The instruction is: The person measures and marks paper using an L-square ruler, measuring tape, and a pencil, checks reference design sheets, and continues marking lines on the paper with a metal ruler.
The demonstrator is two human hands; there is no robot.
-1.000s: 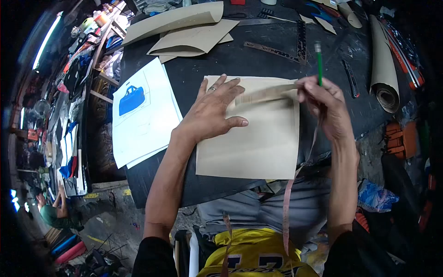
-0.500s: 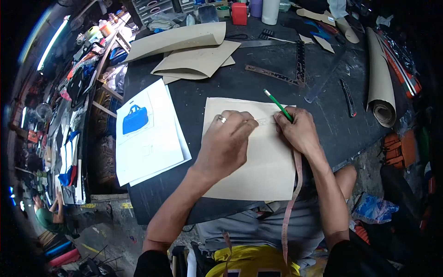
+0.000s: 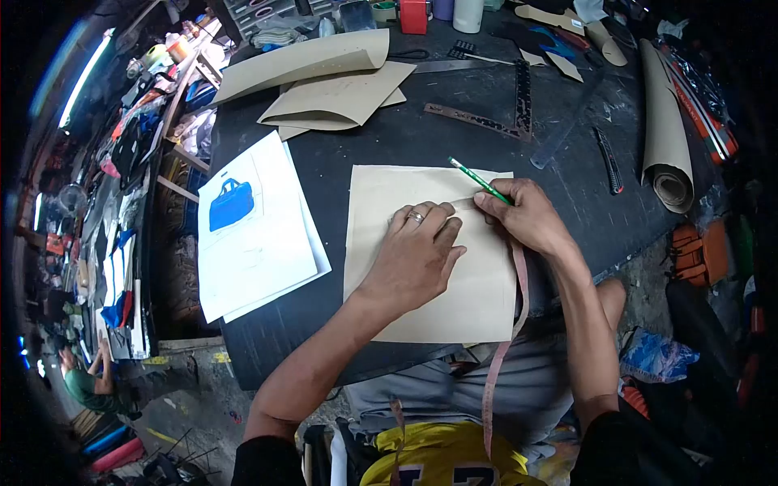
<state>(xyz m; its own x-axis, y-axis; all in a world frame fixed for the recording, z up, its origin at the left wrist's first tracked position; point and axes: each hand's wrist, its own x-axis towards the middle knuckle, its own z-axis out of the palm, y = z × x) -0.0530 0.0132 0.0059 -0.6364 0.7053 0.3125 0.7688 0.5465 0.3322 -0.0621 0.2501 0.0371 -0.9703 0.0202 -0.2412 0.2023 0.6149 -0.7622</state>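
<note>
A square sheet of tan paper (image 3: 438, 320) lies on the dark table in front of me. My left hand (image 3: 417, 251) rests palm down on it, thumb held apart and a ring on one finger. Between the fingers of my right hand (image 3: 527, 215) is a green pencil (image 3: 480, 180), pointing up and to the left. A pinkish tape measure (image 3: 521, 283) runs from under my right hand down past the sheet's right edge to my lap. A short piece of the tape seems to stretch between both hands; its end near my left fingertips is hard to make out.
White printed pages (image 3: 259, 267) with a blue bag picture lie left. Behind are folded tan sheets (image 3: 340, 93), a metal square (image 3: 478, 119), and a clear ruler (image 3: 567, 130). A cutter knife (image 3: 608, 159) and a paper roll (image 3: 666, 130) are right. A person (image 3: 89, 381) is far left.
My left hand has gone from closed fingers above the sheet to lying flatter on it, thumb spread. My right hand still has the pencil, now tilted lower. The view has shifted slightly.
</note>
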